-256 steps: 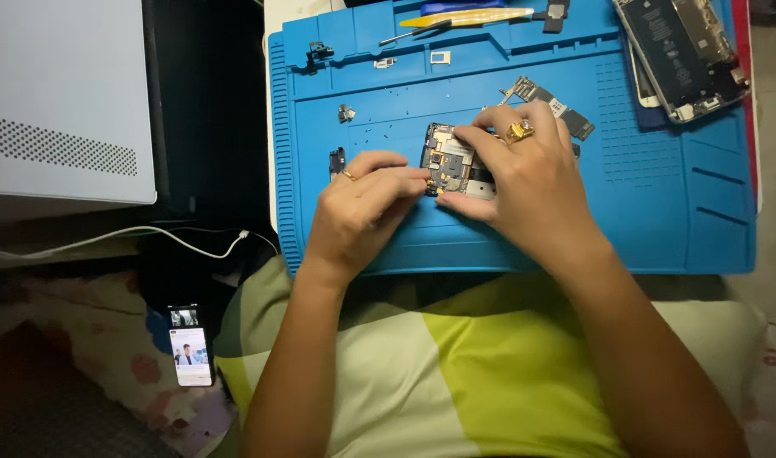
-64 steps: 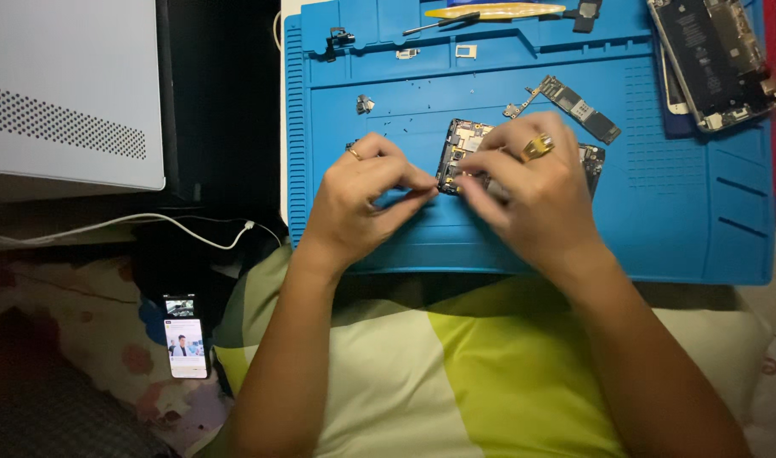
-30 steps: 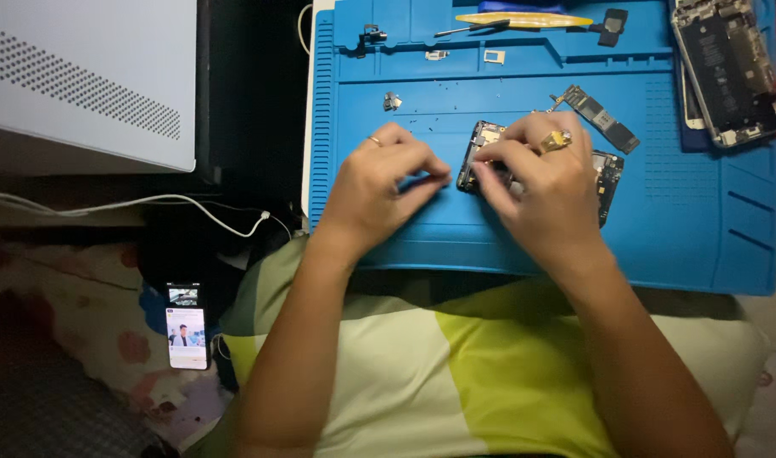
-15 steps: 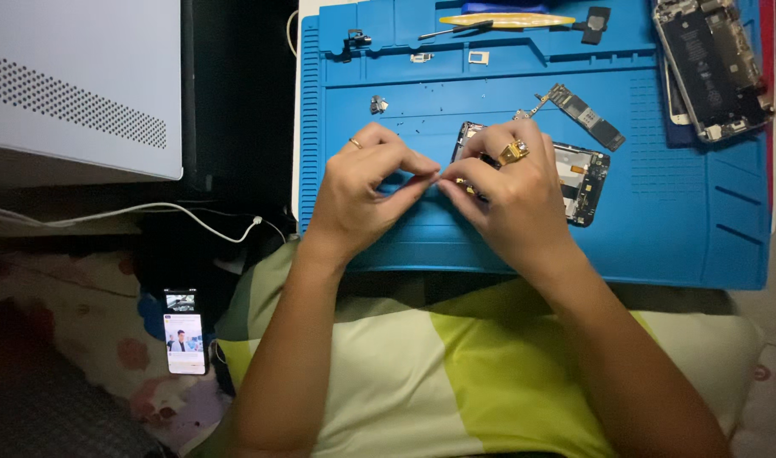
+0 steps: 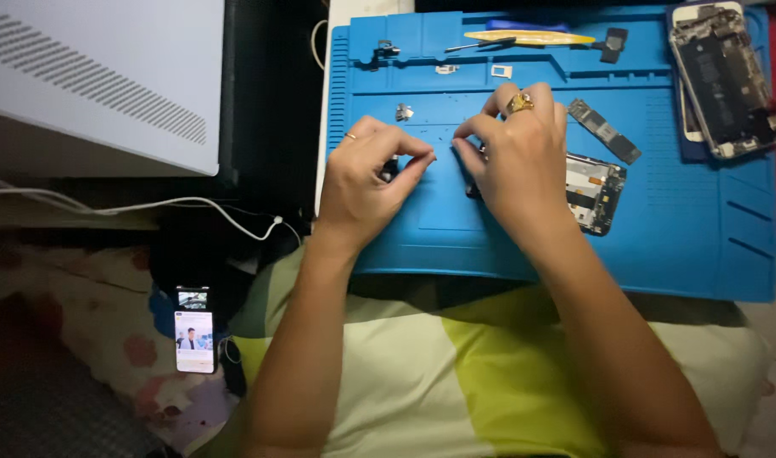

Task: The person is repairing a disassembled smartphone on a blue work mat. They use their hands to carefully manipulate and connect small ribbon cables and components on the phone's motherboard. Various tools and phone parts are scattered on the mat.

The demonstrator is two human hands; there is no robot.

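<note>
— Phone board [image 5: 593, 192], where is it now?
— Flat on the blue repair mat [image 5: 702, 246], right of centre, just beside the right hand [image 5: 515, 170]. Half a second ago that hand covered it; now it lies exposed and nobody grips it.
— And the fingers?
— Both hands are pinched nearly closed over the mat's middle, fingertips almost meeting. The left hand [image 5: 366, 178] seems to nip something small and dark; I cannot tell what. The right looks empty.
— Meaning?
— Attention has likely gone from the board to a tiny part.
</note>
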